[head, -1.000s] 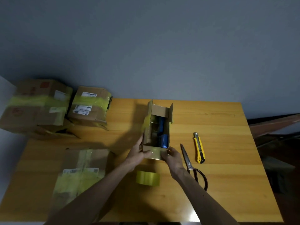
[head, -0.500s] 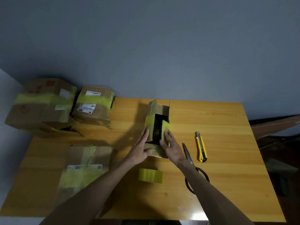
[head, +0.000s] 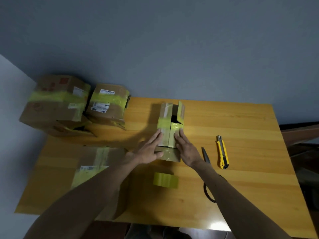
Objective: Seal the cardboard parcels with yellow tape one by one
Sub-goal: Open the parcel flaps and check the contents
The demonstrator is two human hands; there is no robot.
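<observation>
Parcel (head: pixel 165 116) sits central on surface (head: pixel 241 128), far end seemingly ajar. Left hand (head: pixel 148 150) and right hand (head: pixel 187 149) press its near flaps flat, each grip open-fingered, holding nothing. Yellow tape roll (head: pixel 165 180) lies just nearside.

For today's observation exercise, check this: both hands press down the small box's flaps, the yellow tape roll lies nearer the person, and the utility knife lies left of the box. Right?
Wrong on one point: the head view shows the utility knife right of the box, beyond the scissors. The rest stands.
</observation>
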